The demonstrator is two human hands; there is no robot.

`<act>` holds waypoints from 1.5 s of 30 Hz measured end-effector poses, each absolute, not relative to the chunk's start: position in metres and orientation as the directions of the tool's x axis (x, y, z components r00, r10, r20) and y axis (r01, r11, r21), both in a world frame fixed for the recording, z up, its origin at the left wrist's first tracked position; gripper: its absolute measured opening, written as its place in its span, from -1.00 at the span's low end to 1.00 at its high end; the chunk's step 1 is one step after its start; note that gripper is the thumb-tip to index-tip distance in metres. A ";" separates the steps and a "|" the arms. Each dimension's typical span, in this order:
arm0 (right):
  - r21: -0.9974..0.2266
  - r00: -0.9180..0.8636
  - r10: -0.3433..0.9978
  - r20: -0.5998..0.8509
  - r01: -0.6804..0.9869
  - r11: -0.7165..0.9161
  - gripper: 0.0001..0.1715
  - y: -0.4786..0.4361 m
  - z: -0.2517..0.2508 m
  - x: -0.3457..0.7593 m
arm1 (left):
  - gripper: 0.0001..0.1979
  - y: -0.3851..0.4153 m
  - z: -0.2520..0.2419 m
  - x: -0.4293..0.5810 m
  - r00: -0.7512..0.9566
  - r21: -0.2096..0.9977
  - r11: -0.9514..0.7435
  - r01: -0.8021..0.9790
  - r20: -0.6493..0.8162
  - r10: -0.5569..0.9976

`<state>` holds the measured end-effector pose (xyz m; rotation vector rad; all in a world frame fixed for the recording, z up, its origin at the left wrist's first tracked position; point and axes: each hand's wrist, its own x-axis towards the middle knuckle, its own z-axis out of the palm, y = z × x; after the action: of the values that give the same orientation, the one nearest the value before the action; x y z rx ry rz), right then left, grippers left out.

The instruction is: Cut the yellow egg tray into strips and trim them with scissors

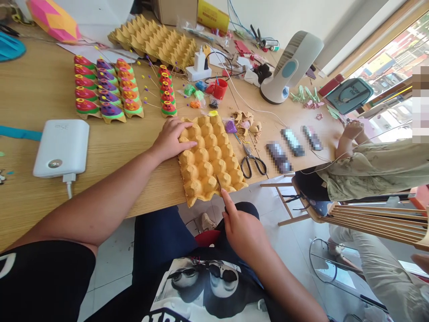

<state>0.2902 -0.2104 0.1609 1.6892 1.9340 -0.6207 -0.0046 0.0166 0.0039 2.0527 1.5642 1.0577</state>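
left hand (170, 138): lay open and flat on the far left corner of the yellow egg tray (209, 156), fingers spread over its bumps.
right hand (243, 230): hung below the table (40, 96) edge, forefinger raised to touch the tray's near edge, other fingers curled; we could not tell whether they held anything.
egg trays: we counted two, the yellow one under our hands and a second egg tray (154, 40) at the far side.
painted cups (109, 87): three columns of five, with a fourth column of five apart to the right.
scissors (253, 162): one pair, just right of the yellow tray, not touching it.
edges: the yellow tray's near corner jutted past the table's near edge.
open room: bare wood lay left of the tray, between it and the one power bank (62, 147); to the right the scissors and scraps crowded close.
fan (288, 67): one, well beyond the tray.
writing: the power bank bore a grey mark like "35"; the blue case (350, 95) carried print too small to read.
other person's hand (351, 131): one, at the table's right end.
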 end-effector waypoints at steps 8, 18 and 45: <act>-0.034 -0.115 0.758 -0.642 0.992 0.122 -0.11 -0.207 0.157 0.292 | -0.32 0.018 0.005 -0.004 0.123 0.671 -0.334 0.661 0.342 0.932; -0.023 -0.102 0.754 -0.649 0.993 0.115 -0.09 -0.220 0.162 0.297 | -0.28 0.018 0.003 -0.003 0.117 0.669 -0.334 0.663 0.349 0.930; -0.102 -0.126 0.762 -0.636 0.992 0.079 -0.14 -0.196 0.161 0.290 | -0.34 0.018 0.005 -0.003 0.106 0.690 -0.317 0.651 0.331 0.938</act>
<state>0.2895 -0.1959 0.1611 1.7300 1.9446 -0.7354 -0.0028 0.0175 0.0053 2.0204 1.5522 1.0574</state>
